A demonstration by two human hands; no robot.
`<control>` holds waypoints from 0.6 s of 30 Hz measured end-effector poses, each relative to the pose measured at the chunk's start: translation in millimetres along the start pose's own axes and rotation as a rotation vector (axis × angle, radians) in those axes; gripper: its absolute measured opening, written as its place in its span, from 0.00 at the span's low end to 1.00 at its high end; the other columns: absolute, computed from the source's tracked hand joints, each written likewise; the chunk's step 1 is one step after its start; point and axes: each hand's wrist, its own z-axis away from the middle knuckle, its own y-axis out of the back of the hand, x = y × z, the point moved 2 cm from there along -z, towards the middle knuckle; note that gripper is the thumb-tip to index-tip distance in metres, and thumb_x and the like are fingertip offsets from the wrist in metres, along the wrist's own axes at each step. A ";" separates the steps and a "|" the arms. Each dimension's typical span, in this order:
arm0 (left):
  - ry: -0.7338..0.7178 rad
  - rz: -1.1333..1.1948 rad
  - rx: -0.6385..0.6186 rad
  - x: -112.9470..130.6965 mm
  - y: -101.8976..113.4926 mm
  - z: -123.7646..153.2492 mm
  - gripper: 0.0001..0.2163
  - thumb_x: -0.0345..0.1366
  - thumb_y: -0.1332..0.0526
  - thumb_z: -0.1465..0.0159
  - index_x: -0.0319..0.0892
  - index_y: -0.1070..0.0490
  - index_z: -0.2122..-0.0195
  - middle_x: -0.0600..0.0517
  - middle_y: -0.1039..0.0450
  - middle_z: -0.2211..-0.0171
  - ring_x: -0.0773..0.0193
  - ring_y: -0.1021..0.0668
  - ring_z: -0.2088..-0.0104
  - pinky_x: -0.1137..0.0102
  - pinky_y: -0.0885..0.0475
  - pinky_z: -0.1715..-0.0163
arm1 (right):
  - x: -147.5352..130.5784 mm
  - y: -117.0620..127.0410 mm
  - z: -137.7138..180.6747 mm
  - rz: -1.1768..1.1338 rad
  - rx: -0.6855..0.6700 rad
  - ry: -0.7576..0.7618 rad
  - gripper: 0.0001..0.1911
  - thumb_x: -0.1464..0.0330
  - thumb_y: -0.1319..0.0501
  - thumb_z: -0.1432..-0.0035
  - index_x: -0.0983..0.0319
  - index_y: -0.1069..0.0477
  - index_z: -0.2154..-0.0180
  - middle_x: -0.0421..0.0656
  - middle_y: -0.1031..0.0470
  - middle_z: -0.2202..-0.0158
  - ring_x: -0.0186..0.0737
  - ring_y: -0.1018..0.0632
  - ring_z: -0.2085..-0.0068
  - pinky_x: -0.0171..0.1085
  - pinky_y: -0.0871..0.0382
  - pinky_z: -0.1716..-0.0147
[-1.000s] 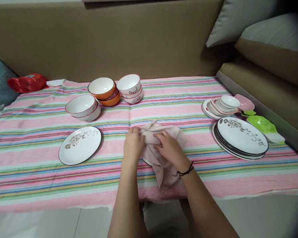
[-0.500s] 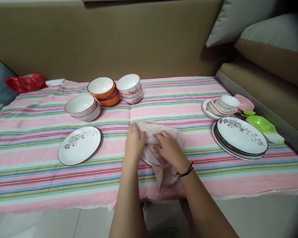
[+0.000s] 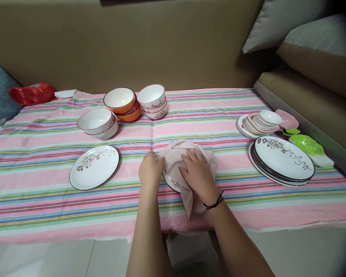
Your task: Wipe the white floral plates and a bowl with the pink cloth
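In front of me a white oval plate (image 3: 171, 182) with a dark rim and brown flower pattern lies mostly hidden under a pale pink cloth (image 3: 173, 157). My left hand (image 3: 151, 169) is closed at the plate's left edge, with the thumb by the cloth. Over the plate, my right hand (image 3: 198, 172) rests on the cloth with its fingers spread. A fold of the cloth hangs toward me below that hand. Another white oval plate (image 3: 95, 167) of the same pattern lies on its own to the left.
Stacked white bowls (image 3: 96, 121) and orange bowls (image 3: 121, 100) stand at the back left. On the right are stacked oval plates (image 3: 282, 157), small dishes (image 3: 266, 119) and a green leaf-shaped dish (image 3: 308, 146). A red bundle (image 3: 33, 94) lies far left on the striped cloth (image 3: 196, 119).
My left hand has shifted left and toward me, to the plate's edge. The right hand has flattened and spread on the cloth, and more of the plate's lower left shows.
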 end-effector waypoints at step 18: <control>0.000 0.116 -0.100 -2.0 -4.1 -2.0 0.15 0.44 0.44 0.40 0.42 0.28 0.57 0.45 0.23 0.58 0.54 0.23 0.58 0.66 0.33 0.62 | -4.8 3.6 -8.7 -0.162 -0.073 -0.005 0.08 0.68 0.43 0.40 0.61 0.29 0.59 0.44 0.25 0.58 0.39 0.26 0.60 0.34 0.41 0.67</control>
